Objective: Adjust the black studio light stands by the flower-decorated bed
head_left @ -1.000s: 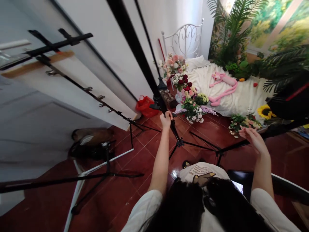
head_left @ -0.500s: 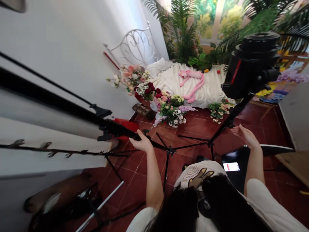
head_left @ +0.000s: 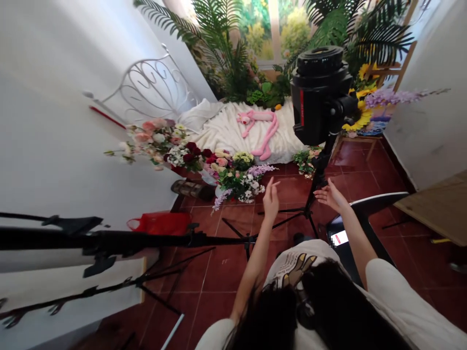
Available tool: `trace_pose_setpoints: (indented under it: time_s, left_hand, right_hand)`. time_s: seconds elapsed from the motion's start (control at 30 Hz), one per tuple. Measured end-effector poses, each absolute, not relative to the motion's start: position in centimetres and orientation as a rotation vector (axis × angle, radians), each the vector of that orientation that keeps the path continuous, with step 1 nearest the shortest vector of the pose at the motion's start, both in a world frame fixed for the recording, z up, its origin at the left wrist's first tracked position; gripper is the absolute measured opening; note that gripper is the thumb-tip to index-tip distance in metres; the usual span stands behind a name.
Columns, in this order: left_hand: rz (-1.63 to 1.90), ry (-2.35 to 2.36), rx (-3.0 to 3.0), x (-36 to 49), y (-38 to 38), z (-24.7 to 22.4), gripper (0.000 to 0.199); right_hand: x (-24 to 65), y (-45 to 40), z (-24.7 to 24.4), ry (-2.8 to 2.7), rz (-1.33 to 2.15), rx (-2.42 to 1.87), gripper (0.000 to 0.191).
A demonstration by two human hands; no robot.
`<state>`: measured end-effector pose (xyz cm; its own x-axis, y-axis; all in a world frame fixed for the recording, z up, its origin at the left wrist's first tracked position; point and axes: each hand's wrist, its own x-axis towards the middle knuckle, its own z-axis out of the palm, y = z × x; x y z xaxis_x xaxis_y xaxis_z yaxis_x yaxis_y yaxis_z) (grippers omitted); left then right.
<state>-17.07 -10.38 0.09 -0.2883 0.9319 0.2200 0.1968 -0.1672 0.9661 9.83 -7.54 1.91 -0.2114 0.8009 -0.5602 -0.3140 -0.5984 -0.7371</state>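
Red tile [head_left: 215, 277] between white walls [head_left: 47, 121]

Square tiles with pale joints run up to a bed spread with crumpled cream cloth [head_left: 215, 133], where a pink plush toy [head_left: 270, 120] lies. A pale metal headboard [head_left: 146, 90] rises on the left, and flower bunches [head_left: 239, 187] crowd the near edge of the cloth.

The left hand [head_left: 271, 200] is raised and unclenched, its fingers pointing toward the flowers. The right hand [head_left: 332, 196] is open too, palm turned inward, just beside the black lamp stand [head_left: 320, 166]; whether it touches the pole cannot be told. A bulky lamp head [head_left: 320, 92] tops that stand.

From the left, a second stand [head_left: 153, 239] reaches in, its legs ending near the left forearm; a red bag [head_left: 166, 222] sits between it and the wall. A white-rimmed dark panel [head_left: 381, 198] borders the right forearm, and a wooden board [head_left: 438, 206] juts in farther right. Open tile shows between second stand and flowers, and again between lamp stand and right-hand wall.
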Motion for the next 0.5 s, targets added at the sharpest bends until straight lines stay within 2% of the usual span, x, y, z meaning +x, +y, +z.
trace_pose_setpoints:
  time_s: [0.13,0.2,0.37,0.5]
  left_hand:
    - [1.395,1.052,1.516,-10.8,-5.9,2.6,0.057]
    - [1.360,0.947,1.542,-8.2,-4.1,3.0,0.055]
    - [1.366,0.945,1.438,-3.8,-0.9,1.9,0.055]
    - [1.300,1.009,1.352,-2.2,-0.1,0.9,0.052]
  right_hand:
    - [9.1,-7.9,1.8,-0.440,2.006,-1.115,0.056]
    - [8.9,-7.9,1.8,-0.378,2.017,-0.969,0.051]
    - [8.5,-7.8,1.9,-0.367,1.970,-0.690,0.034]
    - [8.1,-8.0,2.1,-0.246,1.949,-0.594,0.033]
